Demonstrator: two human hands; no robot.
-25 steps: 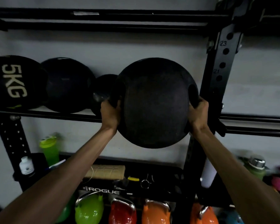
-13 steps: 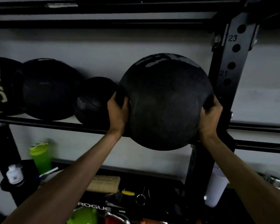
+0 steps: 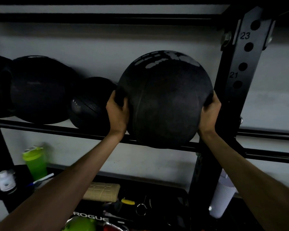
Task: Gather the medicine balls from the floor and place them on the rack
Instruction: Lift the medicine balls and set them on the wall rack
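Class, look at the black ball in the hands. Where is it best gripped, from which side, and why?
Take the ball at its two opposite sides, one hand from each side. It is round and too wide for one hand, and each side seems to have a recessed grip, where the left hand and right hand hold it.

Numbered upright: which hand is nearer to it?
Right. The right hand grips the big medicine ball on its right side, just beside the numbered upright; the left hand grips the opposite side, next to a smaller ball.
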